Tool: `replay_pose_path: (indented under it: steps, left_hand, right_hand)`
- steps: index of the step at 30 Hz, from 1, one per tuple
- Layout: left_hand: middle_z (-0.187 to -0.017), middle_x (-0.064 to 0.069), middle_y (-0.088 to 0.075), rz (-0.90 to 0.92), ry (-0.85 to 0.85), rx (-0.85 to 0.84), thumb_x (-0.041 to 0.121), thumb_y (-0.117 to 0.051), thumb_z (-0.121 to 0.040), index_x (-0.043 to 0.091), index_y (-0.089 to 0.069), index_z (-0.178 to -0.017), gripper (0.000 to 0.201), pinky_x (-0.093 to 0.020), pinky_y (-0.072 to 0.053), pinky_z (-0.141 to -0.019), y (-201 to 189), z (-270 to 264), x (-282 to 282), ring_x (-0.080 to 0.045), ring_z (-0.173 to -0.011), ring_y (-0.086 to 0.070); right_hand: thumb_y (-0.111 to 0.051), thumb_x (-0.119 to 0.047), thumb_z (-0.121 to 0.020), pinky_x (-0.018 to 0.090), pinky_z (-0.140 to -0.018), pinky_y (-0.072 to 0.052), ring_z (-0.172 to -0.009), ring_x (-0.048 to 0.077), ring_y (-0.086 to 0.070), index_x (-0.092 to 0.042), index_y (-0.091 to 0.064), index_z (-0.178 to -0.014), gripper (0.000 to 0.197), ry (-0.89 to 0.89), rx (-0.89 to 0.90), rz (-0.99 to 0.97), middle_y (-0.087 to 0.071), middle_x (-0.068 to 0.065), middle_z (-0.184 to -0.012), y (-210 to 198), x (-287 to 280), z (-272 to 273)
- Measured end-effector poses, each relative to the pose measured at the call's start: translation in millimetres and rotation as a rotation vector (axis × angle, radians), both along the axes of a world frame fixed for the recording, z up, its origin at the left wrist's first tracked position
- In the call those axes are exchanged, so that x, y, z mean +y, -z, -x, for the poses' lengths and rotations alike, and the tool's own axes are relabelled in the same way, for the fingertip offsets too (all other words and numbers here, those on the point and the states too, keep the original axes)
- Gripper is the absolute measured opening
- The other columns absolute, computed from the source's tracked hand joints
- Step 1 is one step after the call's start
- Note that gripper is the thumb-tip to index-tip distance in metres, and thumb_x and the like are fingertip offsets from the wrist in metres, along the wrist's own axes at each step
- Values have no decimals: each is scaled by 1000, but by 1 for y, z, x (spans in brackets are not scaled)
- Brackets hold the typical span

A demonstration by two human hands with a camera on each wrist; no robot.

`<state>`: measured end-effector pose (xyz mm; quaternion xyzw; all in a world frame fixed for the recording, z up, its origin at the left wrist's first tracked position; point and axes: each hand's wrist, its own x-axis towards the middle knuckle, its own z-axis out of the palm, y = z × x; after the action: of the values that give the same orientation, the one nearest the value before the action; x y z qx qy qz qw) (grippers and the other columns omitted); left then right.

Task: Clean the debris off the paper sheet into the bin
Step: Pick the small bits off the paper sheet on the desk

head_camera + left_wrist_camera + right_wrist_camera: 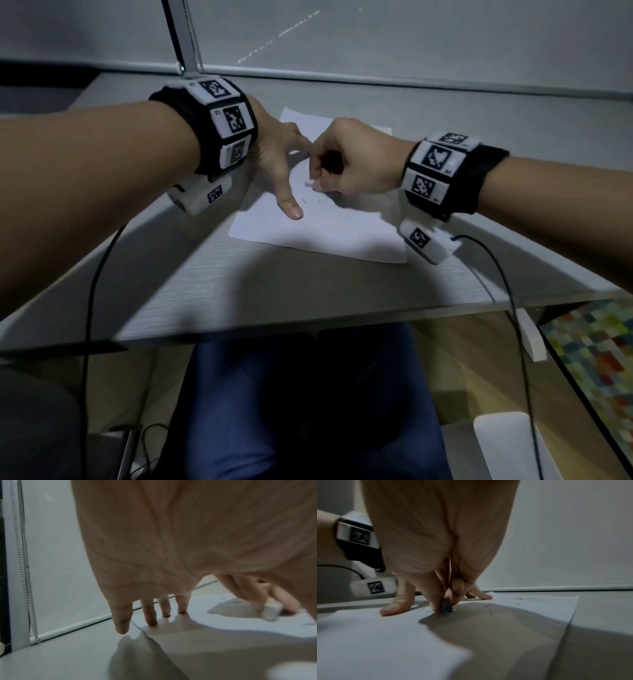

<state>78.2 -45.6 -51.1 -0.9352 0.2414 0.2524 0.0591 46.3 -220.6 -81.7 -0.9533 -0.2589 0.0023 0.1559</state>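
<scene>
A white paper sheet [318, 236] lies on the grey table [239, 291]. My left hand [279, 164] rests on the sheet's left part with straight, spread fingers [151, 616] pressing it flat. My right hand [342, 168] is curled, and its thumb and fingers pinch a small eraser [309, 184] whose end touches the paper. The eraser [446, 606] looks dark in the right wrist view and pale in the left wrist view [271, 613]. Thin dark shreds of debris [486, 606] lie scattered on the sheet around it [310, 199].
The table's front edge [308, 322] runs above my legs. A white rounded container [507, 445] stands on the floor at lower right. Black cables [513, 308] hang from both wrist units. A window blind with a bead chain [22, 561] closes off the back.
</scene>
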Motion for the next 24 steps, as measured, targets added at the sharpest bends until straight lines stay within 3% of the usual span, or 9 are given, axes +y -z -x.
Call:
replay_pose_path:
  steps: [5,8,11,12,14,17,19,22,24]
  left_hand:
    - [-163,10,-24,17,18,-31,77,-95,-35,47,-24,-163,149,-56,-40,-116,5,-9,-3,-31,-154,-29]
    - [-171,13,-18,-6,70,26,62,-103,-40,44,-15,-167,155,-50,-31,-123,3,-18,5,-24,-159,-21]
    - [-174,14,-17,-84,118,62,49,-109,-29,53,-15,-164,165,-46,-29,-126,-4,-20,14,-16,-159,-20]
    - [-171,11,-25,-88,113,73,46,-110,-29,57,-21,-162,160,-46,-34,-124,-8,-20,16,-17,-156,-28]
    - [-160,7,-43,-49,102,80,32,-107,-53,56,-38,-157,126,-44,-41,-118,-18,-15,15,-17,-144,-45]
    - [-148,4,-60,92,158,-18,14,-73,-93,42,-56,-150,66,-36,-46,-112,-26,-5,6,-16,-125,-60]
    - [-152,3,-59,147,201,-104,34,-71,-98,33,-55,-154,58,-36,-43,-114,-22,1,-6,-19,-131,-60]
    - [-169,1,-36,71,155,-104,90,-63,-75,25,-32,-166,117,-46,-31,-124,-7,9,-18,-24,-152,-39]
    - [-173,1,-24,0,147,-90,102,-60,-56,25,-19,-169,143,-51,-29,-125,2,12,-21,-26,-157,-29]
  right_hand:
    - [-80,-16,-90,6,-61,-44,-60,-4,-62,-12,-81,-94,5,-168,106,41,-70,-10,-70,-14,-6,18]
    - [-73,-12,-88,17,-63,-47,-58,0,-57,-11,-80,-94,9,-16,4,20,-67,-9,-70,-22,-20,0]
    - [-74,-21,-92,24,-71,-45,-71,10,-59,-9,-77,-97,13,180,-9,98,-62,-16,-75,-24,-43,-17]
    - [-74,-23,-93,23,-71,-42,-74,14,-59,-10,-75,-98,15,220,0,119,-60,-17,-76,-23,-51,-20]
    - [-71,-23,-95,22,-67,-38,-76,14,-56,-12,-72,-99,12,260,28,142,-57,-17,-80,-19,-60,-22]
    - [-72,-25,-95,24,-76,-39,-73,1,-54,-18,-69,-94,8,270,47,144,-60,-16,-82,-12,-62,-20]
    - [-74,-27,-94,25,-78,-40,-73,-2,-54,-18,-71,-93,9,281,42,147,-65,-11,-85,-10,-61,-19]
    - [-76,-28,-91,25,-74,-44,-72,2,-58,-16,-76,-92,11,281,34,154,-69,-7,-85,-10,-58,-17]
    - [-77,-26,-89,26,-71,-49,-71,9,-62,-16,-77,-89,10,272,10,95,-72,-5,-84,-11,-52,-17]
